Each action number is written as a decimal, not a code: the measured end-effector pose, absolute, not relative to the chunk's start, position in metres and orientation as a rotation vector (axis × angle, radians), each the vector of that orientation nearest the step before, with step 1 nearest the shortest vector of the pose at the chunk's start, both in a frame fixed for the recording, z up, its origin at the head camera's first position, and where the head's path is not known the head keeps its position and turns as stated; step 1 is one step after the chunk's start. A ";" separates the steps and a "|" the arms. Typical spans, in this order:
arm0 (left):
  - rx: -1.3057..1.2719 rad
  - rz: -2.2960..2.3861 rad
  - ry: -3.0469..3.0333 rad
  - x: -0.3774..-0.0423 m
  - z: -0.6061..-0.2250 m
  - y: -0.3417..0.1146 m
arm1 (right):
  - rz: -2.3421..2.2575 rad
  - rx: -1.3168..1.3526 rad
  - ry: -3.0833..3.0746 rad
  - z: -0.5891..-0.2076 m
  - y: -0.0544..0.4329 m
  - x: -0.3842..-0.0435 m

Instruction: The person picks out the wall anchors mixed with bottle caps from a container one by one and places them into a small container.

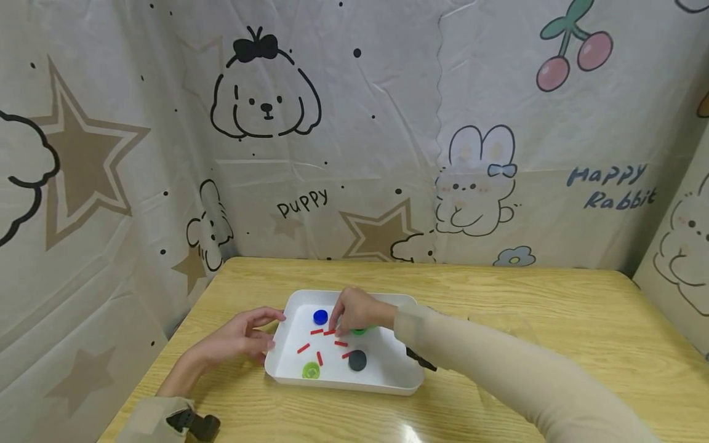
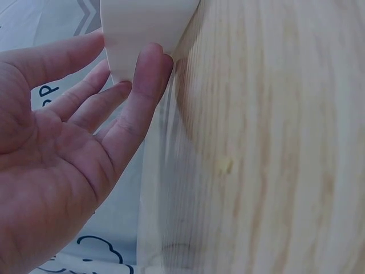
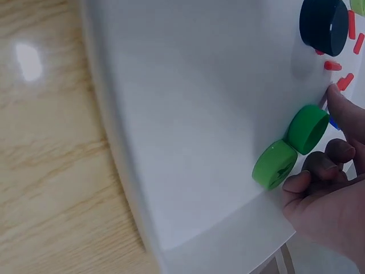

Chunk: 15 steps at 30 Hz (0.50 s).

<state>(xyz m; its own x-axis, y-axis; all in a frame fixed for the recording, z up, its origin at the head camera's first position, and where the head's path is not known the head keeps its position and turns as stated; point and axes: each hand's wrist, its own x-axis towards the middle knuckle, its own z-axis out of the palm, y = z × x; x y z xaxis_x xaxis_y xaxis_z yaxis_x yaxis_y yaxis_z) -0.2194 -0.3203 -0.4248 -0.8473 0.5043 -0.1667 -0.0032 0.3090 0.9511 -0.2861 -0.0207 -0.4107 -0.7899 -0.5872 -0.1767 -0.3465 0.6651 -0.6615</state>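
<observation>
Left hand [image 1: 238,335]: relaxed, fingertips touch left edge of white tray [image 1: 388,372] | right hand [image 1: 359,309]: fingertips at red stick [image 1: 329,333], left of tray centre; pinch hidden, cannot tell | two green caps [image 3: 308,130]: partly covered in head view | black cap [image 1: 357,360]: well apart from right edge

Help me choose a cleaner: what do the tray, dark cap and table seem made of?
Tray: probably plastic, smooth satin white, seamless rounded corners. Dark cap: likely plastic, smooth, faint highlight. Table: wood or printed laminate; visible grain, glossy reflection.
</observation>
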 end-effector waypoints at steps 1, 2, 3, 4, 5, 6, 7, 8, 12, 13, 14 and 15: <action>0.448 1.562 2.142 -0.219 -0.424 -0.320 | -0.879 -0.734 2.506 -0.410 -0.021 -0.287; 0.447 1.564 2.141 -0.219 -0.424 -0.320 | -0.878 -0.733 2.504 -0.410 -0.021 -0.287; 0.445 1.566 2.139 -0.219 -0.424 -0.320 | -0.876 -0.732 2.502 -0.410 -0.021 -0.287; 0.444 1.568 2.136 -0.218 -0.423 -0.320 | -0.876 -0.732 2.499 -0.411 -0.021 -0.288; 0.446 1.569 2.134 -0.218 -0.423 -0.320 | -0.880 -0.733 2.494 -0.411 -0.021 -0.288; 0.452 1.571 2.131 -0.218 -0.423 -0.320 | -0.882 -0.732 2.490 -0.411 -0.021 -0.288; 0.453 1.572 2.128 -0.218 -0.423 -0.320 | -0.883 -0.735 2.487 -0.411 -0.021 -0.288; 0.454 1.571 2.129 -0.218 -0.423 -0.320 | -0.884 -0.735 2.482 -0.411 -0.022 -0.288; 0.465 1.567 2.134 -0.218 -0.423 -0.320 | -0.877 -0.738 2.487 -0.413 -0.024 -0.288; 0.458 1.564 2.137 -0.218 -0.423 -0.320 | -0.874 -0.738 2.489 -0.413 -0.024 -0.288; 0.461 1.564 2.139 -0.218 -0.423 -0.319 | -0.871 -0.737 2.491 -0.413 -0.025 -0.288; 0.453 1.564 2.142 -0.218 -0.423 -0.319 | -0.868 -0.736 2.494 -0.413 -0.025 -0.288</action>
